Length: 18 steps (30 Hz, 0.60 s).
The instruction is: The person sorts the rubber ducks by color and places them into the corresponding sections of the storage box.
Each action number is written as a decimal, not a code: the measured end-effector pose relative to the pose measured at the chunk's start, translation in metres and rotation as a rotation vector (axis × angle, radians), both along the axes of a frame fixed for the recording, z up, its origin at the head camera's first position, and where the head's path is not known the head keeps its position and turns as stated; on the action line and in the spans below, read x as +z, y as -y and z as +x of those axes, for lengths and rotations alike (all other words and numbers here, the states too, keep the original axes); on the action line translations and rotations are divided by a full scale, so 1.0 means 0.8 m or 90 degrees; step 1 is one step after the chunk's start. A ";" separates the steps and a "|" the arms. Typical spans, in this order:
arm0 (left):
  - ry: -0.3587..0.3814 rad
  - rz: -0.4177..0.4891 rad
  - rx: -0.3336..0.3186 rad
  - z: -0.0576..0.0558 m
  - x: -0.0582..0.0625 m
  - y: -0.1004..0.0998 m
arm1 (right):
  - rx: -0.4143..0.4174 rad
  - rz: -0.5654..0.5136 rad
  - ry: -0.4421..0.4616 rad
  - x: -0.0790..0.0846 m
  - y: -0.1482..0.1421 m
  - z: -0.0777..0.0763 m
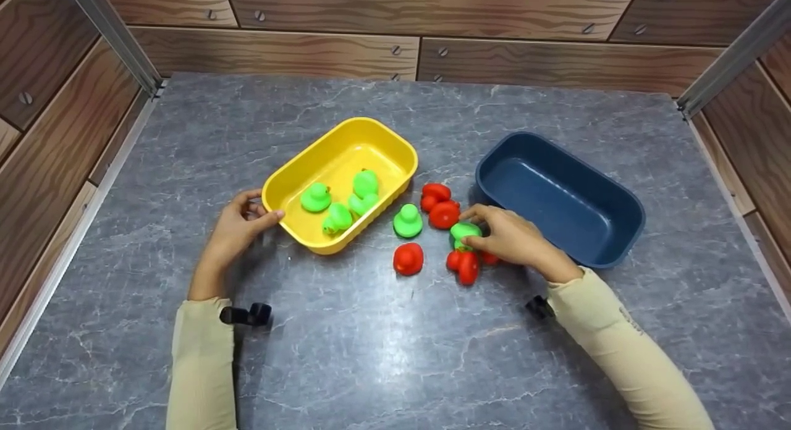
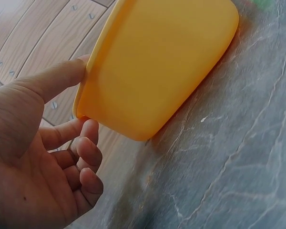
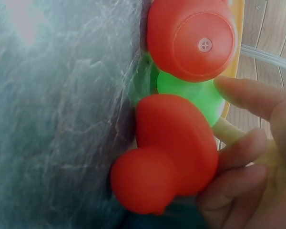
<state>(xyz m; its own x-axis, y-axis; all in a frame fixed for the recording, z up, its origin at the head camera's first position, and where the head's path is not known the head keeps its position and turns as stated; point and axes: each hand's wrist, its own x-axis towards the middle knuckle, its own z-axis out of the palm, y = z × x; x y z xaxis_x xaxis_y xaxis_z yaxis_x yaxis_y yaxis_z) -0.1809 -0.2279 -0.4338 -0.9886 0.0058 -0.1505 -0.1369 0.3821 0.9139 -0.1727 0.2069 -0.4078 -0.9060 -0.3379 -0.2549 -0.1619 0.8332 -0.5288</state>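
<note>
With thumb and fingers, my left hand (image 1: 230, 235) pinches the near-left rim of a yellow tub (image 1: 395, 144); the left wrist view shows the thumb on the tub's wall (image 2: 152, 67). Several green rubber ducks (image 1: 316, 198) lie inside it. Right of the tub, my right hand (image 1: 516, 240) holds a green rubber duck (image 1: 465, 232) between thumb and fingers, low among red rubber ducks. One red duck (image 1: 468, 268) lies just in front of it. In the right wrist view, two red ducks (image 3: 178, 138) partly hide the green one (image 3: 200, 98).
A dark blue tub (image 1: 556, 195) stands at the right, behind my right hand. Between the tubs lie another green duck (image 1: 408, 221), a lone red duck (image 1: 408, 259) and two touching red ducks (image 1: 444, 215). Wood-patterned walls (image 1: 278, 53) border the grey marbled table (image 1: 371, 368).
</note>
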 end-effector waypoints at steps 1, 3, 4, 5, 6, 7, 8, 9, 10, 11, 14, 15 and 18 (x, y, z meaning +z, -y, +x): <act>-0.001 -0.001 -0.001 0.000 0.000 0.000 | -0.001 -0.001 -0.001 -0.001 0.000 0.000; -0.004 -0.002 -0.002 0.000 -0.001 0.001 | -0.001 -0.005 -0.004 -0.002 0.000 0.000; -0.005 -0.003 -0.002 0.000 -0.001 0.001 | -0.003 -0.007 -0.006 -0.003 0.000 0.000; -0.005 -0.003 -0.003 -0.001 -0.002 0.002 | -0.005 -0.011 -0.007 -0.003 0.000 0.001; -0.004 -0.002 -0.004 -0.001 -0.003 0.002 | -0.006 -0.015 -0.009 -0.003 -0.001 0.001; -0.002 0.000 -0.004 -0.001 -0.003 0.002 | -0.006 -0.018 -0.012 -0.003 -0.001 0.002; 0.000 0.001 -0.004 -0.002 -0.004 0.003 | -0.006 -0.022 -0.015 -0.003 -0.002 0.002; 0.001 0.003 -0.005 -0.003 -0.005 0.003 | -0.008 -0.025 -0.018 -0.003 -0.002 0.003; 0.002 0.005 -0.005 -0.003 -0.005 0.003 | -0.010 -0.029 -0.020 -0.003 -0.002 0.004; 0.002 0.009 -0.005 -0.003 -0.005 0.003 | -0.012 -0.032 -0.023 -0.002 -0.003 0.005; 0.001 0.010 -0.006 -0.004 -0.006 0.003 | -0.016 -0.041 -0.031 0.000 -0.003 0.008; 0.001 0.011 -0.006 -0.003 -0.005 0.003 | -0.017 -0.045 -0.033 0.002 -0.003 0.009; -0.004 0.007 -0.006 -0.002 -0.004 0.002 | -0.018 -0.060 -0.041 0.006 -0.002 0.012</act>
